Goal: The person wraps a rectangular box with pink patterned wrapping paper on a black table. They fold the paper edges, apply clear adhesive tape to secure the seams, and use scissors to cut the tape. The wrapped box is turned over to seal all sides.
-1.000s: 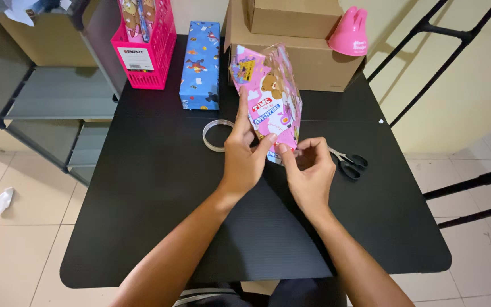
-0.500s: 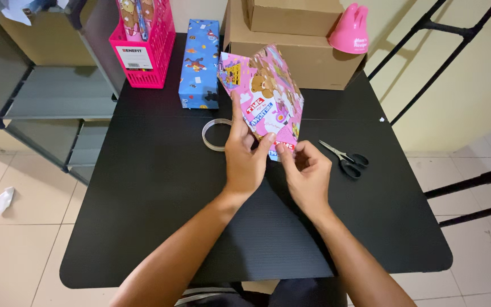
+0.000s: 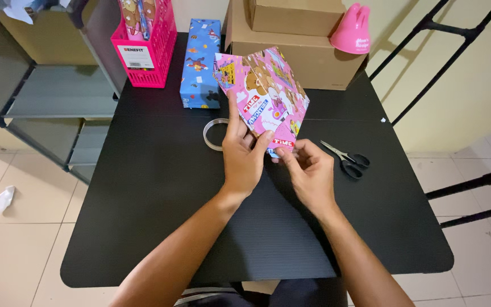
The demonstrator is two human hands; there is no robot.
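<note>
A box wrapped in pink cartoon-print paper (image 3: 265, 94) stands tilted on its near end over the black table (image 3: 154, 187). My left hand (image 3: 242, 156) grips its left side, thumb on the front face. At the box's lower end, my right hand (image 3: 308, 170) pinches the paper with its fingertips. A ring of clear tape (image 3: 214, 133) lies just left of my left hand. Black-handled scissors (image 3: 348, 160) lie to the right of my right hand.
A blue wrapped box (image 3: 200, 65) and a pink mesh basket (image 3: 146, 48) with paper rolls stand at the back left. Stacked cardboard boxes (image 3: 302, 40) with a pink plastic piece (image 3: 352, 31) are at the back. Grey shelving (image 3: 35, 85) stands left of the table.
The pink box has turned and tipped so more of its broad face shows. My right hand's fingers have closed in on the lower end.
</note>
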